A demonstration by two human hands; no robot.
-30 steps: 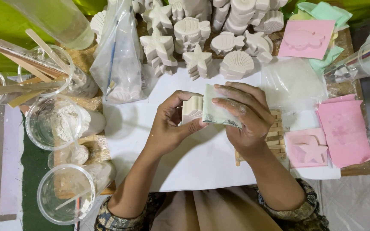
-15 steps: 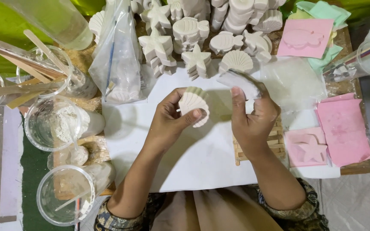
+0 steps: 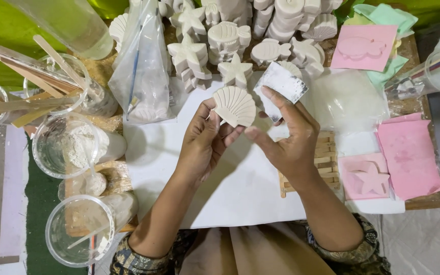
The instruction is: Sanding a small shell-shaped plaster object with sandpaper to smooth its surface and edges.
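Note:
My left hand (image 3: 204,140) holds a white plaster scallop shell (image 3: 235,105) by its lower edge, ribbed face up, above a white sheet (image 3: 220,198). My right hand (image 3: 286,135) is just right of the shell and pinches a small grey-white rectangular piece, perhaps sandpaper (image 3: 282,84), between its fingers. The right thumb reaches toward the shell's lower right edge. Both hands hover over the middle of the worktop.
Piles of white plaster stars, fish and shells (image 3: 230,30) lie at the back. A clear plastic bag (image 3: 141,76) leans left of them. Clear cups with powder and wooden sticks (image 3: 67,145) stand at left. Pink moulds (image 3: 365,178) and a wooden slatted mat (image 3: 327,158) sit at right.
The right hand has taken the grey piece off the shell and moved it up and to the right. The left hand has turned the shell so that its ribbed face shows.

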